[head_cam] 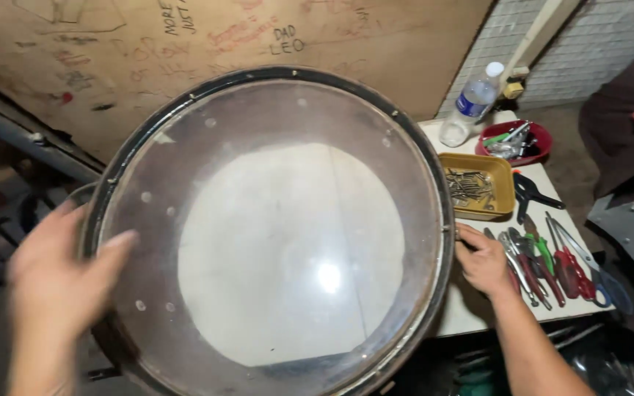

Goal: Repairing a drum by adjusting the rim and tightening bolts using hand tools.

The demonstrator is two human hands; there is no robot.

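A large round drum (273, 227) with a clear head and a black hoop fills the middle of the view, lying flat over a white table (471, 308). My left hand (56, 282) grips its left rim, thumb laid over the head, slightly blurred. My right hand (482, 260) rests against the drum's right rim, fingers curled at the hoop. Through the clear head I see the pale table surface below.
Right of the drum lie several screwdrivers and pliers (552, 264), a yellow tray of screws (478, 187), a red bowl of tools (515, 141) and a plastic water bottle (471, 103). A scribbled plywood board (185, 44) stands behind. A person sits at far right (625, 110).
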